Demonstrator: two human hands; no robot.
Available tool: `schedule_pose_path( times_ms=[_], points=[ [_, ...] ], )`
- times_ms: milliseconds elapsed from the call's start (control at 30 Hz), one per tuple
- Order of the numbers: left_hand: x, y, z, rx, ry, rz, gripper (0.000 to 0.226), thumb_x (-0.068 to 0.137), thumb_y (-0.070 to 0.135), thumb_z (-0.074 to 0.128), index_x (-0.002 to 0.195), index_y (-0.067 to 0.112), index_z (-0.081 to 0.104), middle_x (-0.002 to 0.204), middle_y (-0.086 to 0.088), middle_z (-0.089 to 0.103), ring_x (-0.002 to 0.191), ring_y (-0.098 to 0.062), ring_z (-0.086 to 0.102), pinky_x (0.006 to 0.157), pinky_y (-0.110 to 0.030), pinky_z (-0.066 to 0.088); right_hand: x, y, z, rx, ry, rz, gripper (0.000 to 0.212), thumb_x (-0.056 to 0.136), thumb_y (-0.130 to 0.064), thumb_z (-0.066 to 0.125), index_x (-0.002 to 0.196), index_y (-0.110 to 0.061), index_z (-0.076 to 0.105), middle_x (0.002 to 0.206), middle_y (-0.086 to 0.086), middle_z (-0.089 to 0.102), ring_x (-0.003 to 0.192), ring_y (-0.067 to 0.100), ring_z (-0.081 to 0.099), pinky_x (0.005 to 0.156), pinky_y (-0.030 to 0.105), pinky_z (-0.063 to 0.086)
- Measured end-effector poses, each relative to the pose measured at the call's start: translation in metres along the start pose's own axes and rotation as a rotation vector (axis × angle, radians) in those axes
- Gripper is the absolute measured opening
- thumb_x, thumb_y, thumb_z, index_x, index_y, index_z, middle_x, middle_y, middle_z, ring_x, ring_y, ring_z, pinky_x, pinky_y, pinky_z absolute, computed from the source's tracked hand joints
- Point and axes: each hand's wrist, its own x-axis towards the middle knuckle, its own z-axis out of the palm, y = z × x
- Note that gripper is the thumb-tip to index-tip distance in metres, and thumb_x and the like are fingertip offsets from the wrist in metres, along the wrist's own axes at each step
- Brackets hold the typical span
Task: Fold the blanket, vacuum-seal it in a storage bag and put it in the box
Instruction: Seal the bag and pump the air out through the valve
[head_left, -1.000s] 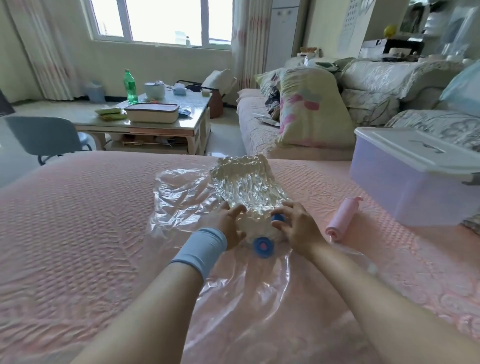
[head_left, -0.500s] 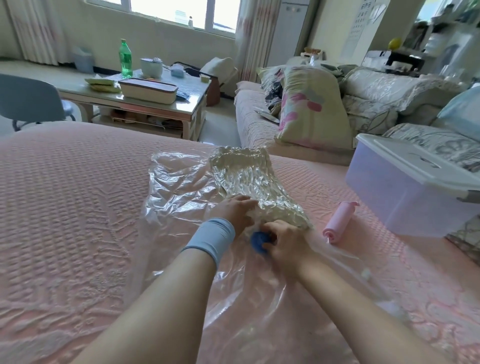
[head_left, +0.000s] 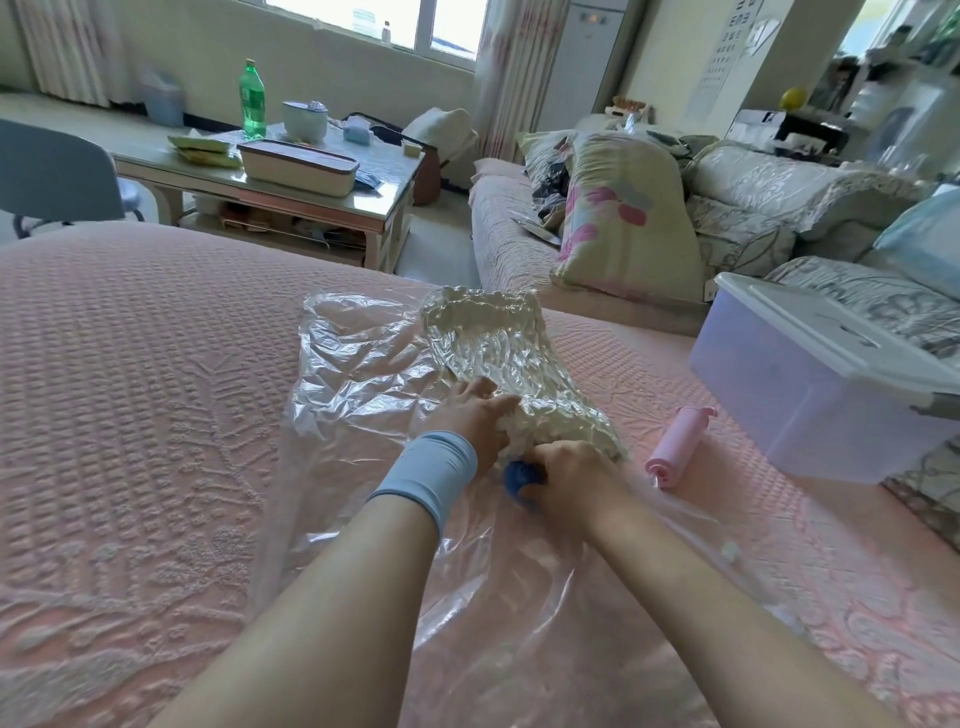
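While R hand (head_left: 571, 475) fingers curl on the valve cap (head_left: 521, 479), L hand (head_left: 470, 415) presses flat fingers on the blanket (head_left: 498, 353), shrunk tight in the bag (head_left: 358, 384) on the bed (head_left: 156, 364). Folding & suction look done; pump (head_left: 675, 448) aside, box (head_left: 810, 395) beyond w/ lid on, boxing left.

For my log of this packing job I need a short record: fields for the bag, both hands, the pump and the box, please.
bag: clear vacuum bag flat on the pink bedspread, cream blanket compressed inside
left hand: presses on the blanket
right hand: grips the blue valve cap
pump: pink hand pump lying on the bedspread, right of the bag, untouched
box: translucent storage box, white lid on
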Motion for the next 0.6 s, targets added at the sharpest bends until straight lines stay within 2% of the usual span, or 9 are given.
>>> schedule_pose_path(
  times_ms=[100,267,433,500,600],
  points=[
    [0.000,0.001,-0.002,-0.010,-0.004,0.004,0.056,0.093,0.029,0.054,0.144,0.042,0.035,0.152,0.004,0.025,0.141,-0.022,0.021,0.110,-0.047,0.036,0.003,-0.002,-0.001,0.029,-0.029,0.035,0.028,0.085,-0.034,0.071,0.112,-0.026,0.072,0.108,0.000,0.069,0.102,0.020,0.064,0.092,0.034,0.052],
    [-0.002,0.001,-0.002,-0.010,-0.009,-0.012,0.057,0.094,0.029,0.055,0.144,0.044,0.033,0.152,0.005,0.024,0.142,-0.021,0.020,0.111,-0.048,0.033,0.005,0.001,-0.001,0.096,-0.030,-0.042,0.032,0.078,-0.011,0.074,0.105,-0.027,0.076,0.098,-0.007,0.066,0.090,0.013,0.063,0.083,0.025,0.052],
    [-0.001,0.002,-0.003,-0.036,-0.013,-0.002,0.056,0.093,0.027,0.055,0.144,0.041,0.035,0.150,0.003,0.027,0.139,-0.023,0.023,0.112,-0.043,0.034,0.008,0.008,-0.001,0.132,-0.021,-0.217,0.035,0.074,0.009,0.071,0.099,-0.014,0.080,0.102,0.004,0.072,0.093,0.021,0.067,0.086,0.034,0.054],
    [-0.002,0.003,-0.003,-0.040,-0.017,-0.006,0.057,0.093,0.026,0.055,0.144,0.041,0.035,0.151,0.003,0.026,0.140,-0.022,0.022,0.112,-0.044,0.033,0.010,0.007,-0.002,0.096,-0.032,-0.171,0.035,0.076,0.002,0.072,0.103,-0.018,0.079,0.103,0.002,0.072,0.094,0.019,0.067,0.087,0.033,0.054],
    [-0.002,0.003,-0.004,-0.047,-0.023,-0.017,0.057,0.094,0.024,0.055,0.144,0.042,0.035,0.152,0.004,0.024,0.141,-0.021,0.020,0.112,-0.045,0.033,0.013,0.006,-0.003,-0.031,-0.095,-0.042,0.029,0.080,-0.025,0.075,0.110,-0.025,0.075,0.103,-0.001,0.071,0.097,0.017,0.066,0.088,0.032,0.054]
  ],
)
